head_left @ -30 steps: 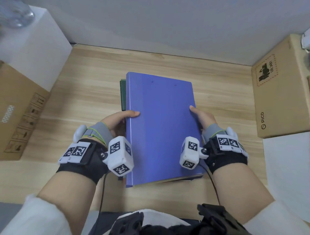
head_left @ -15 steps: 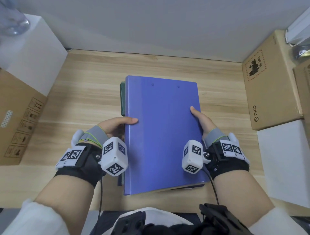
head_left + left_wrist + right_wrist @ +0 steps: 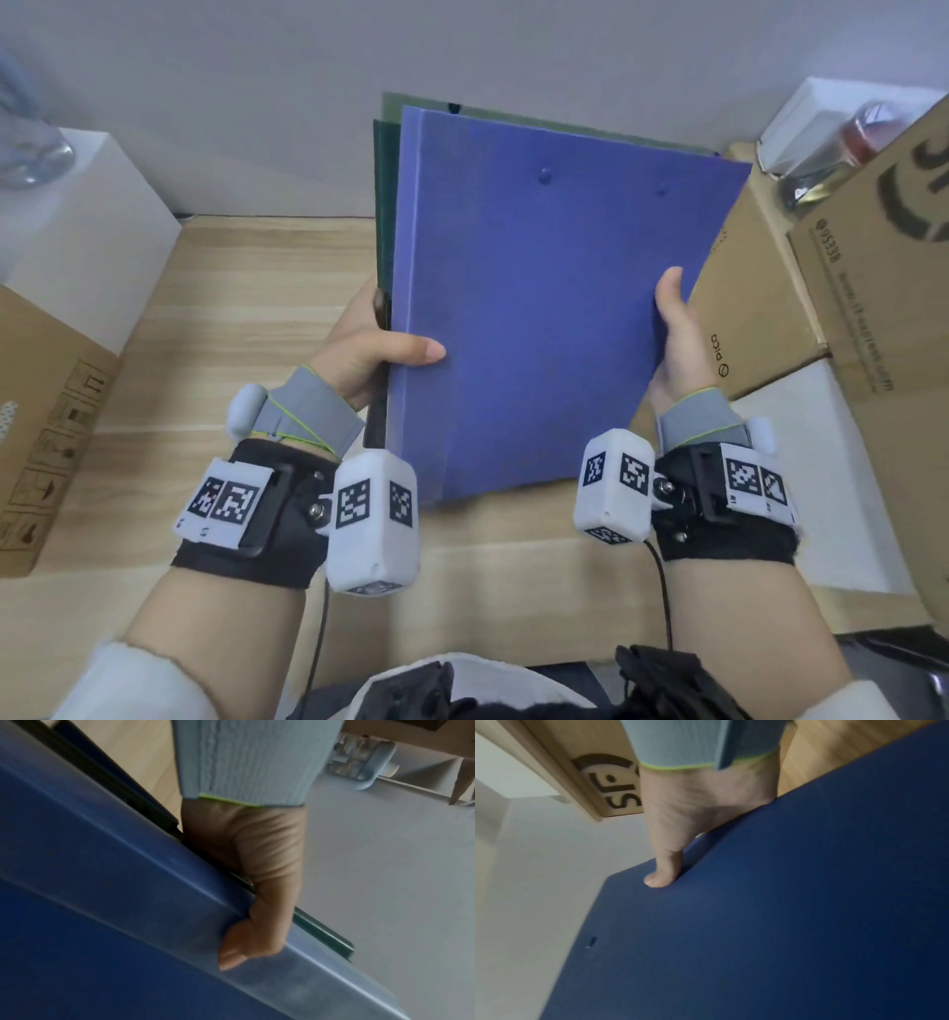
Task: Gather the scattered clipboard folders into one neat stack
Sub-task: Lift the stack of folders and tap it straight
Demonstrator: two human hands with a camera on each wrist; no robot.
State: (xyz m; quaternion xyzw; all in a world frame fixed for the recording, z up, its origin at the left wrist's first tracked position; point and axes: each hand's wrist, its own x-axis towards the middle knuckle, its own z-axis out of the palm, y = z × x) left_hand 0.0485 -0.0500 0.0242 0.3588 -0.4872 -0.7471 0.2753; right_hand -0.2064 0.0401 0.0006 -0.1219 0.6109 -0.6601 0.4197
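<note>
A stack of clipboard folders, a blue one (image 3: 539,308) on top and dark green ones (image 3: 385,205) showing behind its left and far edges, is raised off the wooden table (image 3: 205,308) and tilted up toward me. My left hand (image 3: 375,354) grips the stack's left edge, thumb over the blue cover, fingers hidden underneath. My right hand (image 3: 672,329) grips the right edge the same way. In the left wrist view my thumb (image 3: 239,947) presses on the blue folder (image 3: 102,923) with a green edge (image 3: 323,935) below. In the right wrist view my thumb (image 3: 662,874) lies on the blue cover (image 3: 782,923).
Cardboard boxes stand at the right (image 3: 760,288) (image 3: 883,308) and at the left (image 3: 46,421). A white box (image 3: 87,216) sits at the back left. A grey wall (image 3: 257,103) runs behind the table.
The stack lay flat on the table with both hands at its sides. Now both hands have lifted it and tipped its far end upward, closer to the camera.
</note>
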